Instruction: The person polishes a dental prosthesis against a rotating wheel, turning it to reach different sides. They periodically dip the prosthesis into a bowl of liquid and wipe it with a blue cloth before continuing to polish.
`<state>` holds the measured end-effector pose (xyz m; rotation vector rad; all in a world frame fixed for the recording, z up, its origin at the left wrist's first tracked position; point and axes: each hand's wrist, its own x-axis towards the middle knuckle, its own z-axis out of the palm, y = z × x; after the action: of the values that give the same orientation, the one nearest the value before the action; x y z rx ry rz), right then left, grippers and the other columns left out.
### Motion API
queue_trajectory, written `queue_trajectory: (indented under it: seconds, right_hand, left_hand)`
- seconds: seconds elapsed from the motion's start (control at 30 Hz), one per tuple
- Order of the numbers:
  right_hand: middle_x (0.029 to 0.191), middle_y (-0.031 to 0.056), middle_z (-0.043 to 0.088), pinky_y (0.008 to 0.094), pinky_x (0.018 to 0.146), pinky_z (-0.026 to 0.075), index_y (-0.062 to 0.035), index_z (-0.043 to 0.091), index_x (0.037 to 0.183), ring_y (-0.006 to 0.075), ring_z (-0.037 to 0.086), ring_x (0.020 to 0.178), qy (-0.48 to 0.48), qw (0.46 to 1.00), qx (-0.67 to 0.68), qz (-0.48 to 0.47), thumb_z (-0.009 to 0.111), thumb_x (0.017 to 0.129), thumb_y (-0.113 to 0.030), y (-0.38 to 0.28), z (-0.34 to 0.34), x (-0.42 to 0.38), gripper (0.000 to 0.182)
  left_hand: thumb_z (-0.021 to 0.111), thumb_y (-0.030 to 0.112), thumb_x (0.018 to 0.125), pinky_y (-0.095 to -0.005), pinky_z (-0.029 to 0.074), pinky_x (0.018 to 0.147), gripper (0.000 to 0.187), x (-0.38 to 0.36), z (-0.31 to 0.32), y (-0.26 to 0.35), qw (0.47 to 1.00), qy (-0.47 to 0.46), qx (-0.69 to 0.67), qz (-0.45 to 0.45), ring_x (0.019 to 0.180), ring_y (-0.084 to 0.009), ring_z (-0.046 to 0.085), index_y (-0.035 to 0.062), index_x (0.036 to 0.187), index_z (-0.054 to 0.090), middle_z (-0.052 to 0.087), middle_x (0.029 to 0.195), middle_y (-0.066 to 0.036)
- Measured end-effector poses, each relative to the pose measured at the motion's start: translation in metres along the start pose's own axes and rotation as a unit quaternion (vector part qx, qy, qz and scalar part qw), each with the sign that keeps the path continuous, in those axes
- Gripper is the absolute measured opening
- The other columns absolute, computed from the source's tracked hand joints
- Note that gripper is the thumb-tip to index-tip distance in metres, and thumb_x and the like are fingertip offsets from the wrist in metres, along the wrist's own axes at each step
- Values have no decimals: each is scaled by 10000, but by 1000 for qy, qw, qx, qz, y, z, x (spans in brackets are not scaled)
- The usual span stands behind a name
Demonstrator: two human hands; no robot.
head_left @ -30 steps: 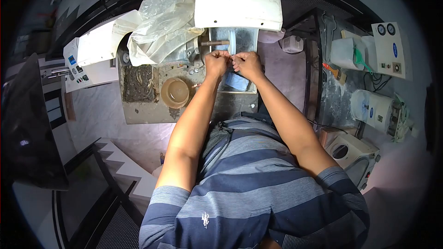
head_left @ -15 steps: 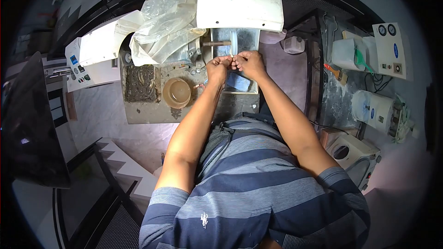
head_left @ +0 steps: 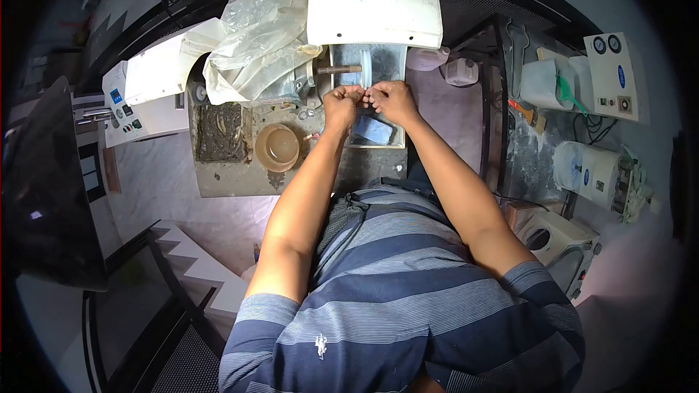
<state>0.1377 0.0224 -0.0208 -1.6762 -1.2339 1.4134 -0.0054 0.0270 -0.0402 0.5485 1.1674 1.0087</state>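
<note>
My left hand [head_left: 341,107] and my right hand [head_left: 394,102] meet at the fingertips in front of a pale wheel [head_left: 366,65] on a brown shaft [head_left: 341,69]. Both have their fingers pinched together; whatever is between them is too small to make out. Below the hands, a blue block [head_left: 374,130] lies in the white-rimmed tray [head_left: 405,138]. The white cover [head_left: 374,13] stands over the far end of the tray.
A brown bowl [head_left: 277,148] of cloudy liquid and a box of dark material [head_left: 220,132] sit left on the grey bench [head_left: 244,182]. Plastic sheeting [head_left: 258,44] covers a machine behind. At right are jugs [head_left: 461,71], a brush [head_left: 537,122] and a gauge panel [head_left: 619,80].
The whole view has shifted slightly. Both hands stay together at the wheel, with only small changes in the fingers.
</note>
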Motion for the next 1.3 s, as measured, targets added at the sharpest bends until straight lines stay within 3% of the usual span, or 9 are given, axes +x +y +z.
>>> queue_trajectory:
  seconds: [0.13, 0.43, 0.6, 0.77, 1.0, 1.3]
  right_hand:
    - [699, 38, 653, 246, 532, 494, 18, 675, 866, 80, 578, 591, -6, 1000, 12, -16, 597, 916, -143, -3, 0, -3, 186]
    - [671, 32, 649, 248, 539, 480, -1, 697, 852, 81, 578, 581, 1, 1000, -12, -21, 608, 898, -139, 2, -3, 0, 170]
    - [662, 32, 649, 260, 544, 480, -12, 704, 848, 86, 585, 575, 22, 995, -75, -67, 607, 878, -120, 2, -7, 4, 149]
    - [671, 52, 641, 259, 504, 488, 26, 673, 815, 109, 589, 564, -27, 999, 12, 39, 580, 888, -111, -13, -8, 7, 181]
    - [699, 62, 643, 259, 493, 490, 36, 653, 823, 111, 577, 558, -39, 995, 25, 83, 558, 902, -95, -12, -10, 13, 180]
    - [735, 37, 656, 246, 504, 483, 35, 666, 879, 90, 568, 582, -11, 998, 34, -54, 576, 919, -127, -7, -6, -3, 190]
  left_hand:
    - [563, -39, 890, -291, 535, 604, 75, -1, -2, 1, 999, -22, -3, 25, 647, -186, 630, -94, 915, 607, 664, 808, -141]
    - [578, 0, 899, -277, 509, 578, 95, 0, 1, 8, 998, -23, 50, -19, 653, -168, 623, -81, 887, 626, 675, 815, -131]
    - [571, 36, 916, -279, 502, 562, 129, 3, -9, 11, 994, -90, 24, -55, 644, -157, 614, -75, 903, 634, 679, 813, -121]
    - [576, 55, 918, -269, 488, 548, 135, 7, -8, 13, 991, -83, 89, -50, 625, -143, 606, -58, 891, 646, 684, 803, -110]
    - [571, 52, 905, -274, 482, 550, 128, 7, 1, 20, 989, -37, 122, -69, 627, -146, 615, -44, 872, 648, 688, 787, -112]
    - [565, 53, 908, -267, 484, 572, 130, -2, -5, 11, 995, -66, 70, 9, 622, -152, 612, -51, 883, 639, 684, 805, -116]
